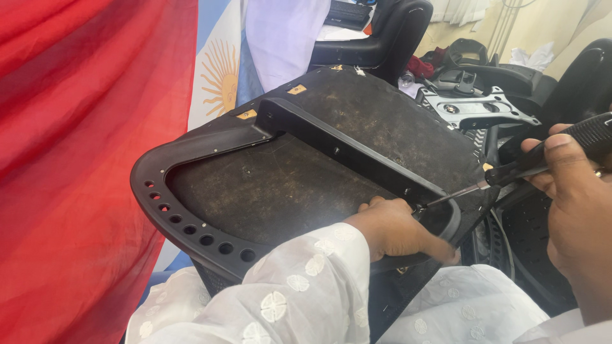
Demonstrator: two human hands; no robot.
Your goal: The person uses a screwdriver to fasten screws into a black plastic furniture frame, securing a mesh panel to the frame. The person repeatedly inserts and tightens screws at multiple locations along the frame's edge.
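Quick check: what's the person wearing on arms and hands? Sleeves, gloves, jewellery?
Both hands are bare, no gloves. The left hand comes out of a loose white sleeve of thin fabric embroidered with round white floral motifs. The right hand shows a glimpse of what may be a ring on one finger; a white cuff edge shows at the bottom corner.

The left side is filled by a red cloth (76, 159), beside which a white and pale blue flag with a yellow sun (220, 76) is hung. Black chair parts (395, 32) and a grey metal bracket (475, 108) are seen behind, before a cream wall (554, 25).
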